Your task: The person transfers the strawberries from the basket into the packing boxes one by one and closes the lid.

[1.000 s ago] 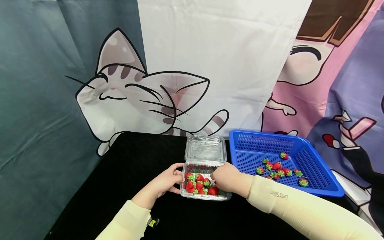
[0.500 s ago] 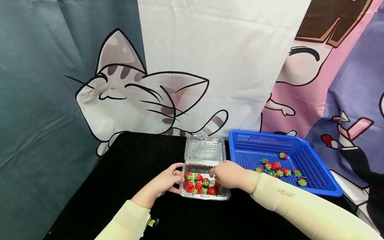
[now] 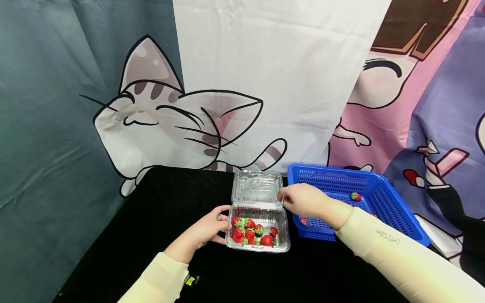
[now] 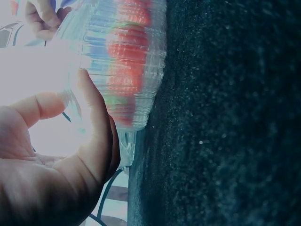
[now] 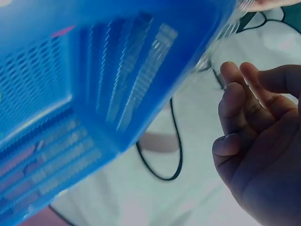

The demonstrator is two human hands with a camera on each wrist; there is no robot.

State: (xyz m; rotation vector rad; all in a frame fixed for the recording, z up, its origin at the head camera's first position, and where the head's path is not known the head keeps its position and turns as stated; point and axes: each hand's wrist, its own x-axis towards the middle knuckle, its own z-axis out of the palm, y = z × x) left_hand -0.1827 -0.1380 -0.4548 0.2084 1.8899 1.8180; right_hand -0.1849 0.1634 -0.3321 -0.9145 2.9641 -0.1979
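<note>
Clear plastic forms the open box (image 3: 258, 249) on the black-covered desk (image 3: 189, 189), its lid (image 3: 257, 185) folded back toward the far side. Strawberries (image 3: 250, 234), red with green leaves, lie inside the box, bunched mostly in its left and near part; a small one (image 3: 273, 231) sits toward the right, just beyond a larger one (image 3: 267, 240) near the front wall. Bare bottom shows at the right end of the box.

At the left side of the box is the left hand (image 3: 207, 228), its fingers relaxed and gently bent, fingertips touching the outer wall without clasping it; the wrist view shows the index finger laid against the ribbed plastic, the thumb near the rim.

The right hand (image 3: 305, 200) hangs over the left part of a blue basket (image 3: 405, 210), fingers loosely curved and holding nothing, as its own wrist view shows; its fingertips come up beside the right edge of the lid, and whether they touch is unclear.

The basket stands just right of the box. One strawberry (image 3: 355, 196) lies toward its far side, another (image 3: 303, 221) at the near left; the right sleeve (image 3: 398, 248), pale yellow, hides much of the basket's near side. Behind the desk hangs a cloth (image 3: 303, 63) printed with a smiling cat (image 3: 140, 126)
</note>
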